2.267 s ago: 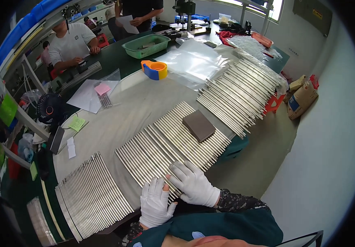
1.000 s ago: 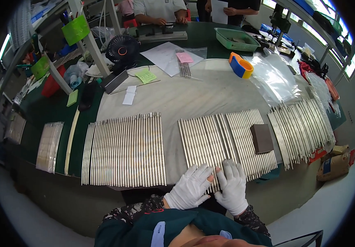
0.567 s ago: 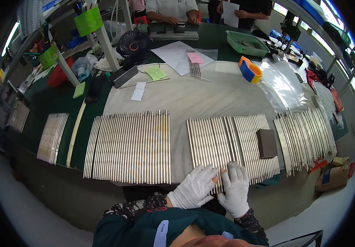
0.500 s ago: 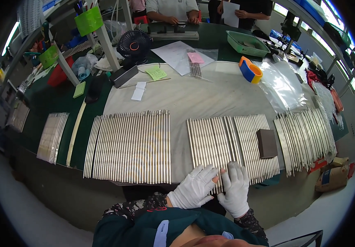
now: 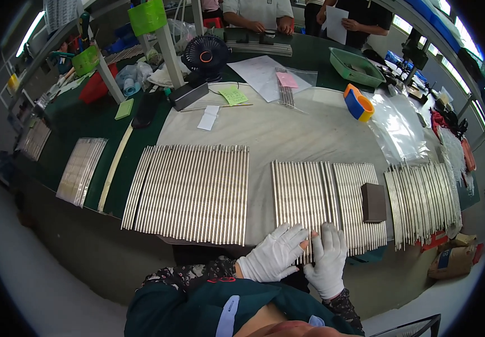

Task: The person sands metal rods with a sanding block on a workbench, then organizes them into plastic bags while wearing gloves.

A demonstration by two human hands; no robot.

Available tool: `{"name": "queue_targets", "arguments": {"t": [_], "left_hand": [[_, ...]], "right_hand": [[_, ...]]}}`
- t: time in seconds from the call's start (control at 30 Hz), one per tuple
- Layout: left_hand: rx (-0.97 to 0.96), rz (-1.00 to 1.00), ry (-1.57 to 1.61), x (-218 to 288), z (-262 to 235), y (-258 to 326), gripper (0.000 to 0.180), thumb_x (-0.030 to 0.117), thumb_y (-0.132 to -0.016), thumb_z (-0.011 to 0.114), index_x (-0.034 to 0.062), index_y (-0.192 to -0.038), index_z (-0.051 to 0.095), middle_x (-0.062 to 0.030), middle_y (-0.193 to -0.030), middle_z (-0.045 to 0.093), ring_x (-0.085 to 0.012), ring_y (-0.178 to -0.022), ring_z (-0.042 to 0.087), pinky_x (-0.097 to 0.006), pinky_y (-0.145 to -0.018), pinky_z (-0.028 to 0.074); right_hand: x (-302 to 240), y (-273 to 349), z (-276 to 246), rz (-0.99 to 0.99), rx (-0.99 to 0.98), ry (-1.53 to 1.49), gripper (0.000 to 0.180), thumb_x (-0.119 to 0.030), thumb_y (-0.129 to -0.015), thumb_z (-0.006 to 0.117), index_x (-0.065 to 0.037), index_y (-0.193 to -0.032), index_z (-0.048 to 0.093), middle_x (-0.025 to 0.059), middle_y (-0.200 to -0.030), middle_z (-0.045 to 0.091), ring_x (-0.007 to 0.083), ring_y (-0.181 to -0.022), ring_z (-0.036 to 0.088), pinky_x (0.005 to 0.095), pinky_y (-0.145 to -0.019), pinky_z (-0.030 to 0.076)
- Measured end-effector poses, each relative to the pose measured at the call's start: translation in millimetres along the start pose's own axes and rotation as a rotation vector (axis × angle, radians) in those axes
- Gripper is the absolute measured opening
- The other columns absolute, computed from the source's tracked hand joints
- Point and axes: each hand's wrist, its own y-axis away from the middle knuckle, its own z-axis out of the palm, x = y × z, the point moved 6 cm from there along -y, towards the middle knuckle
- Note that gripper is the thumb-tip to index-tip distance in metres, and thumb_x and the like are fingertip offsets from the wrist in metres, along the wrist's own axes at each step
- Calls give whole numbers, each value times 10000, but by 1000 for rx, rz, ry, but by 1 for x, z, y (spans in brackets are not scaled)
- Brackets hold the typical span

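Note:
My left hand [image 5: 275, 254], in a white glove, lies with its fingers stretched over the near ends of a row of thin metal rods [image 5: 299, 191]. Beside it my right hand [image 5: 328, 259], gloved too, rests flat on the same rods, fingers pointing away from me. Bare thumb tips show through the gloves. Neither hand grips anything; the rod ends under them are hidden. To the right, another band of metal rods [image 5: 348, 191] carries a dark brown block [image 5: 374, 203]. A wide row of metal rods [image 5: 194, 194] lies to the left.
Uneven rods [image 5: 422, 205] lie at the far right, bagged rods [image 5: 82, 171] at the left. Farther back are a tape dispenser [image 5: 358, 103], a black fan [image 5: 206, 56], a green tray [image 5: 356, 67], papers [image 5: 259, 76] and shelf posts [image 5: 169, 53]. Two people stand across the table.
The view has shifted, so the table's things sit farther right in it. Both hands stay flat on the near rod ends, with little visible movement against the rods.

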Motion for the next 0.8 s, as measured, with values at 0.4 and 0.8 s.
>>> {"name": "queue_targets", "arguments": {"t": [0.4, 0.8], "left_hand": [[-3, 169, -42, 10, -30, 14, 862, 339, -705, 742, 0, -1385, 336, -230, -1404, 393, -358, -1277, 427, -545, -1064, 310], [-38, -289, -275, -51, -105, 65, 834, 360, -662, 768, 39, -1354, 433, -200, -1389, 424, -357, -1308, 395, -491, -1083, 284]], "right_hand": [[-3, -1, -10, -51, -91, 2, 688, -133, -591, 694, 22, -1224, 473, 271, -1279, 446, 446, -1210, 428, 561, -1049, 326], [-22, -17, -153, -509, 238, -448, 448, -283, -891, 569, -94, -1292, 508, 65, -903, 660, 268, -719, 595, 386, -649, 479]]}}
